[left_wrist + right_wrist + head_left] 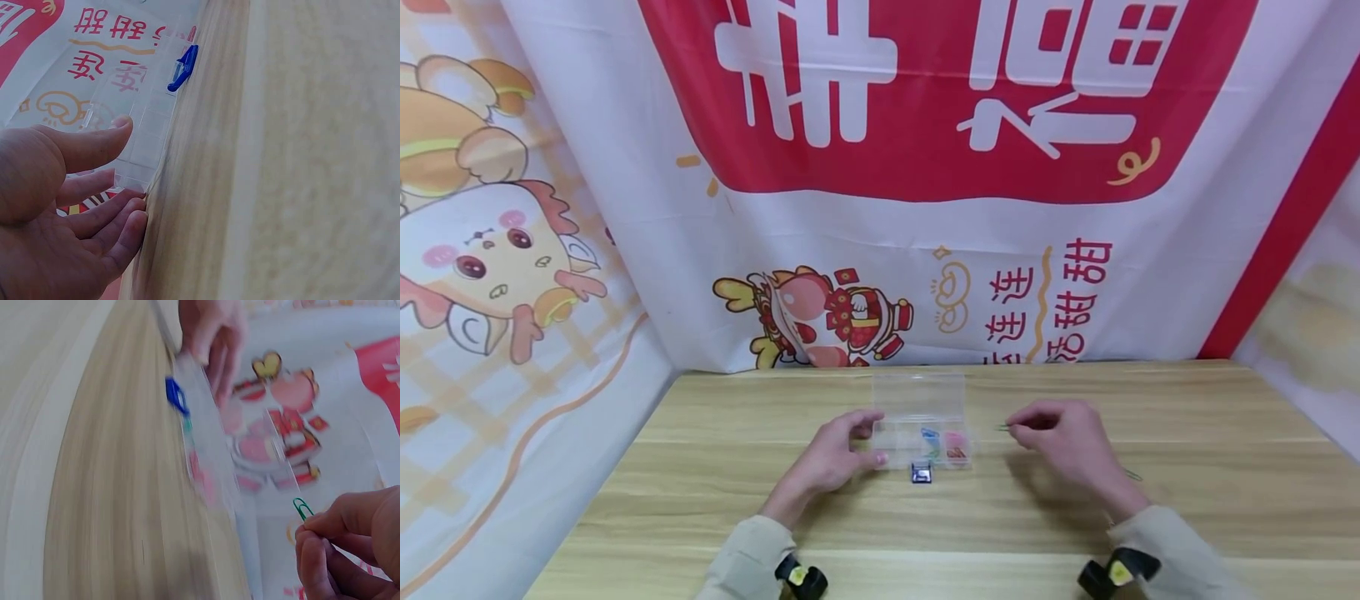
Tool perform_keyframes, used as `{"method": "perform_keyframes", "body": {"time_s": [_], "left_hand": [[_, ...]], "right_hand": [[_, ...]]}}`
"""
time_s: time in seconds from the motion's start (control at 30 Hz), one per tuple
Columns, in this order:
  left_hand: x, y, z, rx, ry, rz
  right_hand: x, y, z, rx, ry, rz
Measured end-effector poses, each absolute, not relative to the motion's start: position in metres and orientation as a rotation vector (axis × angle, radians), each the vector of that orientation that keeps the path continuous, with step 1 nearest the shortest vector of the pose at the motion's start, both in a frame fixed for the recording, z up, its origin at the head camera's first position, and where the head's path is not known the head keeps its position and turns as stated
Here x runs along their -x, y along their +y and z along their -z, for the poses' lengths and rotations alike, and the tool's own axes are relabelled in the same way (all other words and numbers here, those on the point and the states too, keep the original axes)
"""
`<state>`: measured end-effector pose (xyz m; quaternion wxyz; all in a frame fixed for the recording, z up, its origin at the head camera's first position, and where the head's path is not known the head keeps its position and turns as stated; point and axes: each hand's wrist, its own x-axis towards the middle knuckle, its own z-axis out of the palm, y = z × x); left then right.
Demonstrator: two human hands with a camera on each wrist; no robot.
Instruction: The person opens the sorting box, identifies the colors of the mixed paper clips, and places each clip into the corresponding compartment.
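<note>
A clear plastic box (886,437) with small compartments sits on the table, its transparent lid (917,396) raised at the back. My left hand (831,454) holds the box's left end, thumb at the front and index finger toward the back. At the box's front edge is a blue clasp-like piece (183,69). Blue and green pieces (930,443) and pink and red pieces (956,444) lie in the right-hand compartments. Right of the box, my right hand (1063,437) pinches a green paper clip (302,508) between thumb and index finger, above the table.
Another green paper clip (1132,475) lies on the wooden table (985,533) beside my right wrist. Printed cloth (925,225) hangs behind the table and along the sides.
</note>
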<state>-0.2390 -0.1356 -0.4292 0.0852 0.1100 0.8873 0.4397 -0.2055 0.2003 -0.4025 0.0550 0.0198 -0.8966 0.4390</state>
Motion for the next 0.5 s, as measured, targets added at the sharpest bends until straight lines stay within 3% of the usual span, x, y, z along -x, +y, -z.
{"method": "perform_keyframes", "body": {"time_s": [0.5], "left_hand": [[0.240, -0.136, 0.430, -0.333, 2.641, -1.308]], "right_hand": [[0.211, 0.118, 0.420, -0.131, -2.630, -1.478]]}}
